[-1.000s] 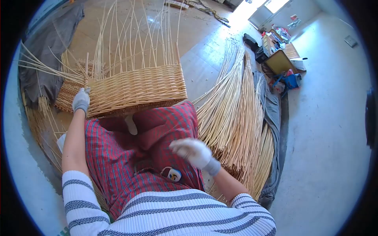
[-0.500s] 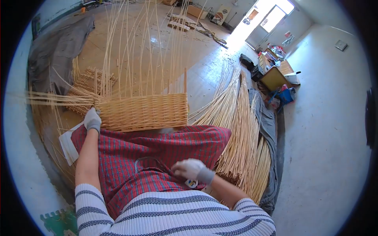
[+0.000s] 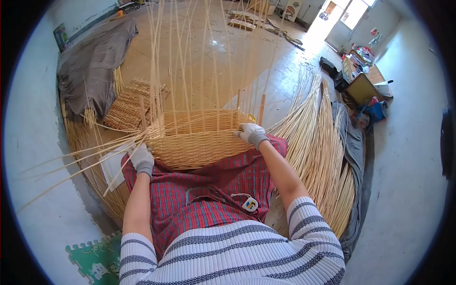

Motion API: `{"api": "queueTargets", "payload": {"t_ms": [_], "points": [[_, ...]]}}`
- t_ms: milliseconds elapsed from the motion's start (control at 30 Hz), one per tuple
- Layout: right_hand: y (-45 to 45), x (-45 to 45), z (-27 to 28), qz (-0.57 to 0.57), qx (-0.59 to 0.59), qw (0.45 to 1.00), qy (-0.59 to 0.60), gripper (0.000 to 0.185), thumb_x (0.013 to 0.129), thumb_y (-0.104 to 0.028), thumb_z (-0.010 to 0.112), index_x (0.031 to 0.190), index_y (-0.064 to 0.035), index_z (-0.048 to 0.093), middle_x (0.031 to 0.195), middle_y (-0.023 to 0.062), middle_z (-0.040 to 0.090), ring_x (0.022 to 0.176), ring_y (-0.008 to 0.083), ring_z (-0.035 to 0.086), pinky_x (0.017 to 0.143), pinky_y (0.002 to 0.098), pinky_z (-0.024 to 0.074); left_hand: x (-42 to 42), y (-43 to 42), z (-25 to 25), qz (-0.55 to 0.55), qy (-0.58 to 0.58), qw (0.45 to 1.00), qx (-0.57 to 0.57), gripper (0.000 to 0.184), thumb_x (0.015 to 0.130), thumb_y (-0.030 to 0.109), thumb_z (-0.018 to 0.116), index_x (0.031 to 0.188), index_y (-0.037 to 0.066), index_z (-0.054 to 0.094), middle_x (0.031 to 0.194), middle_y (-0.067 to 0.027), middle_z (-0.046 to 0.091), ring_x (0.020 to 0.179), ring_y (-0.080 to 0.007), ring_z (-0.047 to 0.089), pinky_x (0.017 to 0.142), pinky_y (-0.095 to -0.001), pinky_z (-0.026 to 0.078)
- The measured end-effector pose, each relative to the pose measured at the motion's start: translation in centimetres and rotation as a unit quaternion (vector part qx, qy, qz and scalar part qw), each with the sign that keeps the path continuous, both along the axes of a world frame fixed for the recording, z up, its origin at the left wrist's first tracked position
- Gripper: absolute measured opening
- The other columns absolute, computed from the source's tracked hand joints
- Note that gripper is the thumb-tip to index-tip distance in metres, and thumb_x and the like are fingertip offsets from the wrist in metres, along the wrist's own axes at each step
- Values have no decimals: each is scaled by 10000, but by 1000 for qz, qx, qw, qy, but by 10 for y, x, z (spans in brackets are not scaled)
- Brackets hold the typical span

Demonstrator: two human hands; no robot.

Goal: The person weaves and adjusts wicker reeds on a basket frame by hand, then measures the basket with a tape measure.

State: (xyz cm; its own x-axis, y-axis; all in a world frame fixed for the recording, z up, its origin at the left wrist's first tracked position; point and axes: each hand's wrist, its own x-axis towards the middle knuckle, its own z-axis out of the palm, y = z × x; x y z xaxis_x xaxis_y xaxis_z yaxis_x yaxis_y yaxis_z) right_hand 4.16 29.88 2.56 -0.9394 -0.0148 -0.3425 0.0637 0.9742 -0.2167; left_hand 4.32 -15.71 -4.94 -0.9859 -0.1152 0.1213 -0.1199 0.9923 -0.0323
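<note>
A half-woven wicker basket (image 3: 199, 148) rests across my lap on a red checked apron (image 3: 175, 190). Long upright canes rise from its far side, and loose strands fan out to the left. My left hand (image 3: 141, 158), in a white and grey glove, is closed on the basket's near left corner, where those strands gather. Gloved as well, my right hand (image 3: 252, 134) grips the rim at the right end, fingers wrapped over the edge. Below it, a small round white object (image 3: 250, 204) with a cord lies on the apron.
Bundles of long canes (image 3: 308, 142) lie on the floor to my right. At the left are a woven panel (image 3: 130, 104) and a dark cloth (image 3: 97, 66) over more canes. A cluttered cabinet (image 3: 363, 90) stands along the right wall.
My right hand has risen from the apron to the basket's right rim. The basket has tilted, so its inside now shows. My left hand stays at the left corner.
</note>
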Motion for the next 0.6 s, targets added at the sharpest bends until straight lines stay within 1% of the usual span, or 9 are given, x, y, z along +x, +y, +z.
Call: {"api": "queueTargets", "payload": {"t_ms": [100, 200, 233, 300, 367, 467, 500, 533, 600], "points": [[5, 4, 6, -55, -8, 998, 19, 497, 893, -543, 621, 1160, -132, 705, 1191, 222, 669, 1134, 386, 631, 938, 471, 511, -11, 16, 17, 19, -55, 994, 93, 354, 911, 350, 644, 1113, 61, 672, 1157, -245, 667, 1015, -396, 649, 947, -511, 462], [-5, 13, -5, -109, -12, 973, 202, 391, 904, -332, 665, 1255, -160, 658, 1320, 186, 595, 1133, 386, 622, 964, 463, 509, -26, 29, 5, 78, 59, 978, 183, 334, 913, 342, 649, 1149, 106, 658, 1141, -155, 688, 1087, -348, 624, 915, -495, 472], [-16, 20, -8, -121, -16, 972, 200, 391, 904, -332, 665, 1255, -160, 658, 1320, 186, 595, 1133, 386, 622, 964, 463, 509, -20, 38, 8, 68, 56, 980, 177, 334, 913, 342, 649, 1149, 106, 658, 1141, -155, 688, 1087, -348, 624, 915, -495, 472], [-36, 20, -7, -17, -2, 936, 351, 411, 884, -335, 697, 1268, -196, 649, 1404, 180, 539, 1163, 351, 623, 980, 454, 504, -7, 65, 21, 38, 218, 936, 273, 381, 877, 313, 696, 1209, 135, 641, 1186, -108, 653, 1135, -331, 593, 969, -477, 452], [-68, 24, 29, -20, -120, 966, 229, 479, 897, -388, 673, 1333, -194, 619, 1478, 159, 478, 1217, 318, 604, 998, 442, 499, -8, 98, 16, -215, 186, 935, 212, 482, 831, 304, 744, 1272, 162, 613, 1242, -91, 603, 1178, -310, 563, 1043, -474, 411], [-88, -27, 18, -88, -104, 973, 186, 533, 918, -495, 617, 1323, -149, 640, 1432, 156, 549, 1204, 294, 627, 986, 426, 505, -15, 156, 63, -319, 114, 936, 99, 585, 799, 360, 777, 1320, 181, 581, 1249, -89, 610, 1193, -291, 566, 1083, -491, 379], [-91, -44, 35, -105, -147, 984, 1, 600, 917, -560, 588, 1316, -114, 640, 1387, 180, 585, 1207, 304, 627, 996, 423, 499, -25, 162, 62, -319, 117, 934, 108, 585, 799, 360, 777, 1320, 181, 581, 1249, -89, 610, 1193, -291, 566, 1083, -491, 379], [-96, -57, 47, -121, -185, 958, -185, 677, 916, -624, 560, 1308, -79, 641, 1341, 204, 621, 1210, 313, 626, 1006, 420, 493, -36, 165, 59, -303, 33, 947, 102, 628, 775, 383, 796, 1330, 192, 572, 1216, -87, 625, 1196, -281, 572, 1096, -494, 369], [-105, -72, 51, -90, -117, 975, -166, 714, 902, -654, 550, 1275, -56, 661, 1283, 213, 652, 1181, 322, 641, 999, 425, 493, -48, 173, 62, -282, -57, 952, 103, 672, 751, 406, 815, 1341, 204, 563, 1184, -84, 641, 1200, -271, 578, 1109, -497, 358]]}}
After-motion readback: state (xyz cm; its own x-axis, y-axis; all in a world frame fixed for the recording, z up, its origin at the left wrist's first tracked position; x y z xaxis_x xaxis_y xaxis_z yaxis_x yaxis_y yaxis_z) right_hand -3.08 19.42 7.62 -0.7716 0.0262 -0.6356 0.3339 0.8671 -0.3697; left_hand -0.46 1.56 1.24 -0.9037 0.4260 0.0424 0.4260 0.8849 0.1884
